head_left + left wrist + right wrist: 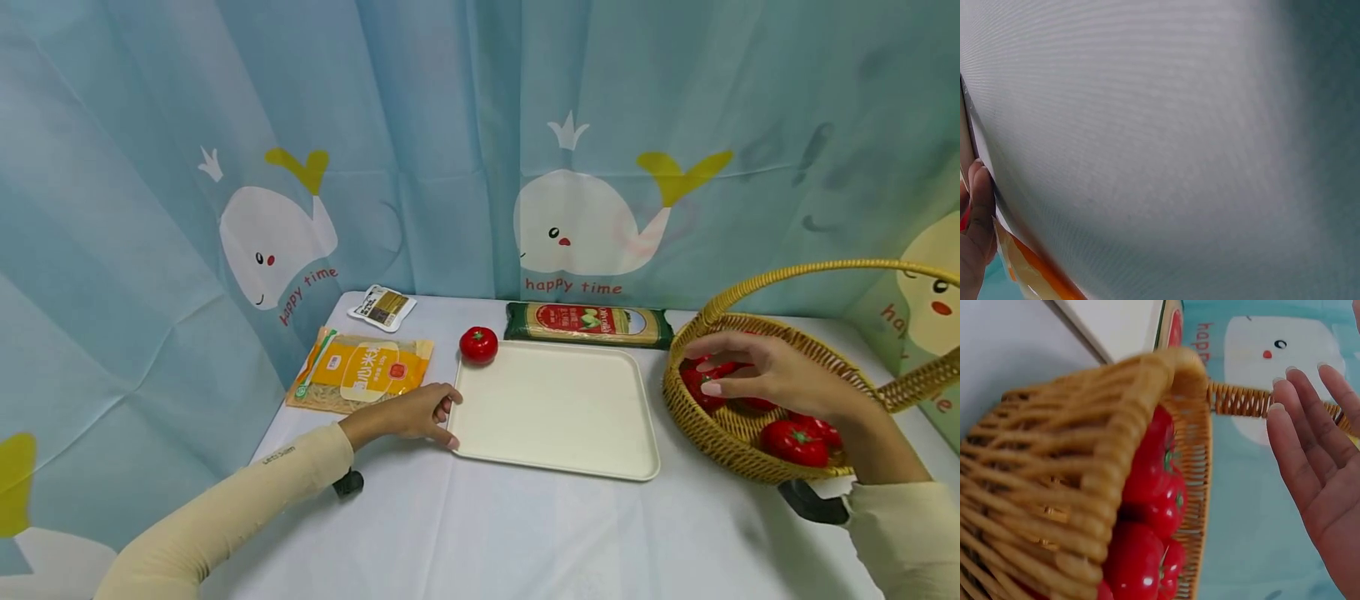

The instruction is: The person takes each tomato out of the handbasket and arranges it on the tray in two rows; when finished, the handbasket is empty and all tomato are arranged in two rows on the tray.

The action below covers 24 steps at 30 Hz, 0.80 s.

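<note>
Our wicker basket [720, 442] on the table's right holds red tomatoes [793, 440]; our right hand [772, 377] hovers inside, fingers spread, holding nothing. Our left hand [412, 412] steadies the tray [555, 408], fingers relaxed.

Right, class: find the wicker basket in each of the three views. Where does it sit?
Head: wicker basket at the right edge, right hand over it.
Left wrist: not in it.
Right wrist: fills the left and centre, tomatoes inside.
Shared landmark: the cream tray, top of the right wrist view.
</note>
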Tool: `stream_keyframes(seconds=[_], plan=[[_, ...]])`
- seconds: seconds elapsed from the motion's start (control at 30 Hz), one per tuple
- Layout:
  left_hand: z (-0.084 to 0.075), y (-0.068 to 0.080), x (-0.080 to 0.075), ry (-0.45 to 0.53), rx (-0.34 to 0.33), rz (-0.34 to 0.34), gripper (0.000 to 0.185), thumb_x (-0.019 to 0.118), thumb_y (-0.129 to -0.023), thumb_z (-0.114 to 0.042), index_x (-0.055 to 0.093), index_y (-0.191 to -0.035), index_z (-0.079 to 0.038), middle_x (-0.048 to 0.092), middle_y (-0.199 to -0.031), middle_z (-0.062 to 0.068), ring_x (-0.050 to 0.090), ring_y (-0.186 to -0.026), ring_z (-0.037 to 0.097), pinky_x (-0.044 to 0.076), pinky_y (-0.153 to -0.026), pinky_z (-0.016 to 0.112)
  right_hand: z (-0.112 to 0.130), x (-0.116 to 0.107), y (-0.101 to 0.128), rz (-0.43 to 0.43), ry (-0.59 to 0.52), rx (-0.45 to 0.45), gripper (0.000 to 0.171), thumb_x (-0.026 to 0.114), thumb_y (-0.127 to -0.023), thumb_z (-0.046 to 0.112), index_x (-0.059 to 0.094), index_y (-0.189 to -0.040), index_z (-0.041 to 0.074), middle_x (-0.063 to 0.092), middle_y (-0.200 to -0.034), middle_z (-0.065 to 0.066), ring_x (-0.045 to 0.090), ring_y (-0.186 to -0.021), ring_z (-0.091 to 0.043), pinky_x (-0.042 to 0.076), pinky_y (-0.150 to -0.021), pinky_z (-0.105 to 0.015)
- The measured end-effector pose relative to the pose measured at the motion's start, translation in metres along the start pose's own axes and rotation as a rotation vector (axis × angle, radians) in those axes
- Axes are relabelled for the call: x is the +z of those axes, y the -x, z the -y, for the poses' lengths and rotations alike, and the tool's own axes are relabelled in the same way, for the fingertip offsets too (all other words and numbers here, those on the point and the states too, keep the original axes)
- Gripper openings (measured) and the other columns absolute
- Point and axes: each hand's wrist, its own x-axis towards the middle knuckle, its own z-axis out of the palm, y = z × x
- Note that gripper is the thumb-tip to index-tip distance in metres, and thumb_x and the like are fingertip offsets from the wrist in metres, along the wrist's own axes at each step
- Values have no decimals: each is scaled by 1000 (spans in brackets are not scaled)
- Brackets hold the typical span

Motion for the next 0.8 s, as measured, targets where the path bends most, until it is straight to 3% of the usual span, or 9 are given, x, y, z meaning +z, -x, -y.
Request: stream_keyframes(seconds=[0.2,0.4,0.8], plan=[[2,0,1,1,6,-3,68,89,-76,-30,54,-130,-8,52,-96,1,51,-89,14,44,-79,25,-10,-8,-2,-7,1,89,44,72,-92,12,59,-134,10,66,-121,-1,65,-103,-9,54,-78,-22],[4,-1,3,8,6,-1,68,89,-75,-30,54,-129,-9,53,-96,1,51,-89,14,44,-79,25,-22,-14,-3,10,55,174,40,71,-94,22,60,-131,11,67,-120,-7,62,-101,-3,51,-79,-22],[4,-3,2,0,7,-9,67,90,-75,-30,54,-128,-9,53,-96,1,51,-89,14,45,-79,25,-33,-22,-3,1,110,180,41,70,-94,24,59,-132,11,66,-119,1,60,-101,3,49,-80,-18]])
